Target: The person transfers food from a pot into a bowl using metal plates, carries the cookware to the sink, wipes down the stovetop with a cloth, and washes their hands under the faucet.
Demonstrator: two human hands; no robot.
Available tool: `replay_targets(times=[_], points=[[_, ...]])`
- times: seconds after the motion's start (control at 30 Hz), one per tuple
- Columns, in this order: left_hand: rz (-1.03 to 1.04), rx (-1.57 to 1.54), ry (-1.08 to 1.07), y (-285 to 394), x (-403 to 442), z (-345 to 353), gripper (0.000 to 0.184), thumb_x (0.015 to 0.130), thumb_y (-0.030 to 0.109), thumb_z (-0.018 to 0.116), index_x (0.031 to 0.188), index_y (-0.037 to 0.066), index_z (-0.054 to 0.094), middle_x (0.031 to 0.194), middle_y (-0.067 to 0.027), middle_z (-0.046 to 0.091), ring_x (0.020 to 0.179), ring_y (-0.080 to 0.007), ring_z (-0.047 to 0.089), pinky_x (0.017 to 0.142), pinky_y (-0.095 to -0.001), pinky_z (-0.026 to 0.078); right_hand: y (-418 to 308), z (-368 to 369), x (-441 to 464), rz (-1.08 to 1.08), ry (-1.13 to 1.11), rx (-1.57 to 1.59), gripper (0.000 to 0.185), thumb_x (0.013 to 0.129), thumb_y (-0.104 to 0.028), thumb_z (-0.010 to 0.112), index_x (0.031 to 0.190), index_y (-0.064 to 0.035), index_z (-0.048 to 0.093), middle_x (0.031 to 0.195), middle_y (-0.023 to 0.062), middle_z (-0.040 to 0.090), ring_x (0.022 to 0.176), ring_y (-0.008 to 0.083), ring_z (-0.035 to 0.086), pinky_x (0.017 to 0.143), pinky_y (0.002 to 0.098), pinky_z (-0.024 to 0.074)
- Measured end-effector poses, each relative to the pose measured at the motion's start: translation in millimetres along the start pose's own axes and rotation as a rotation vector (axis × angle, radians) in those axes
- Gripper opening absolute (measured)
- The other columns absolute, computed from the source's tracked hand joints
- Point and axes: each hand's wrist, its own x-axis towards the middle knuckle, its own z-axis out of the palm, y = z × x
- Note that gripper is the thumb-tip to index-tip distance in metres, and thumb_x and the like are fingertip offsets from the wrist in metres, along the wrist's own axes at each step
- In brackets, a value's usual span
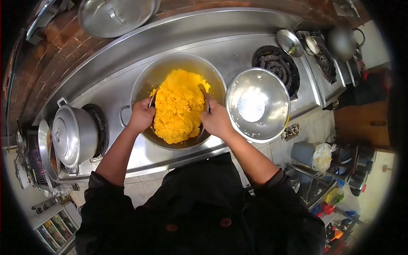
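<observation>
A mound of yellow rice-like grains (180,106) rises in the middle of a large metal pot (216,78). My left hand (143,114) is closed around a thin, dark-edged, plate-like piece at the left side of the mound. On the opposite side, my right hand (216,118) grips a similar thin dark piece (207,103), its edge against the grains. The grains hide most of both pieces, so I cannot tell whether they are separate tools or two rims of one vessel. Both hands are inside the pot's outline.
A shiny metal bowl (274,91) with a few grains inside stands right of the pot, beside a black burner (276,63). At left is a lidded aluminium pot (78,136) with side handles. A large lid (117,17) leans at the back. A grey bin (302,154) stands lower right.
</observation>
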Motion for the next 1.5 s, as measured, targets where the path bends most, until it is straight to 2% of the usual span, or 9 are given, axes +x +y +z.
replay_targets(times=[0.07, 0.13, 0.27, 0.77, 0.87, 1.0, 1.2, 1.27, 1.5], points=[[0.053, -0.083, 0.030, 3, -1, -1, 0.037, 0.077, -0.005, 0.039, 0.108, -0.003, 0.059, 0.096, -0.0075, 0.065, 0.086, -0.0135, 0.059, 0.078, -0.0263, 0.046, 4, 7, 8, -0.120, 0.066, -0.046, 0.063, 0.075, -0.017, 0.050, 0.129, 0.0114, 0.035, 0.084, 0.0300, 0.060, 0.083, 0.0427, 0.060, 0.077, 0.0439, 0.0472], [0.104, -0.037, 0.076, -7, 1, -2, 0.036, 0.077, -0.006, 0.039, 0.107, -0.005, 0.059, 0.098, -0.0073, 0.064, 0.087, -0.0146, 0.059, 0.078, -0.0260, 0.046, -6, 8, 5, -0.008, -0.009, -0.050, 0.059, 0.075, -0.015, 0.048, 0.130, 0.0036, 0.038, 0.107, 0.0310, 0.056, 0.101, 0.0419, 0.055, 0.089, 0.0403, 0.0432], [0.087, -0.072, 0.043, 1, -7, 1, 0.037, 0.076, -0.007, 0.039, 0.108, -0.005, 0.058, 0.099, -0.0077, 0.064, 0.089, -0.0145, 0.059, 0.079, -0.0262, 0.045, 3, 19, 8, -0.137, 0.045, -0.111, 0.068, 0.074, -0.020, 0.051, 0.130, 0.0140, 0.031, 0.080, 0.0284, 0.061, 0.078, 0.0397, 0.062, 0.075, 0.0441, 0.0481], [0.025, -0.118, -0.002, 59, -7, 15, 0.038, 0.075, -0.009, 0.038, 0.108, -0.005, 0.057, 0.099, -0.0091, 0.064, 0.086, -0.0162, 0.061, 0.077, -0.0276, 0.048, -10, -23, -6, -0.043, 0.076, 0.030, 0.060, 0.074, -0.017, 0.051, 0.130, -0.0003, 0.039, 0.086, 0.0290, 0.061, 0.084, 0.0410, 0.060, 0.078, 0.0439, 0.0471], [0.048, -0.116, -0.032, 101, -5, 39, 0.038, 0.076, -0.009, 0.039, 0.108, -0.002, 0.059, 0.097, -0.0078, 0.065, 0.084, -0.0156, 0.061, 0.076, -0.0264, 0.048, -8, -66, -19, -0.020, 0.090, 0.012, 0.056, 0.074, -0.019, 0.051, 0.120, 0.0109, 0.042, 0.085, 0.0284, 0.062, 0.084, 0.0411, 0.061, 0.080, 0.0445, 0.0474], [0.228, 0.035, -0.125, 128, 18, 105, 0.039, 0.077, -0.007, 0.039, 0.110, 0.000, 0.059, 0.091, -0.0047, 0.064, 0.081, -0.0118, 0.059, 0.072, -0.0264, 0.047, 14, -142, -44, 0.086, 0.146, 0.054, 0.056, 0.073, -0.016, 0.051, 0.123, 0.0069, 0.043, 0.091, 0.0295, 0.061, 0.091, 0.0389, 0.061, 0.083, 0.0415, 0.0462], [0.402, 0.692, -0.157, 112, 84, 231, 0.028, 0.075, 0.010, 0.052, 0.101, 0.003, 0.060, 0.094, -0.0247, 0.061, 0.092, -0.0393, 0.059, 0.080, -0.0431, 0.047, 86, -191, -33, 0.169, 0.342, -0.425, 0.053, 0.078, -0.010, 0.044, 0.129, 0.0048, 0.041, 0.090, 0.0249, 0.064, 0.082, 0.0342, 0.065, 0.077, 0.0384, 0.0496], [0.346, 0.929, -0.197, 115, 90, 266, 0.025, 0.075, 0.014, 0.055, 0.096, 0.001, 0.060, 0.094, -0.0238, 0.062, 0.092, -0.0383, 0.059, 0.080, -0.0438, 0.047, 106, -191, -19, 0.380, 0.192, -0.541, 0.044, 0.079, -0.010, 0.041, 0.119, 0.0079, 0.046, 0.098, 0.0270, 0.062, 0.094, 0.0386, 0.060, 0.086, 0.0418, 0.0459], [0.484, 1.145, -0.113, 191, 73, 259, 0.038, 0.070, 0.009, 0.056, 0.108, 0.001, 0.057, 0.083, -0.0258, 0.062, 0.079, -0.0390, 0.062, 0.073, -0.0465, 0.049, 106, -221, -46, 0.230, 0.357, -0.581, 0.025, 0.074, -0.010, 0.048, 0.094, 0.0028, 0.055, 0.080, 0.0223, 0.064, 0.079, 0.0366, 0.063, 0.072, 0.0433, 0.0496]])
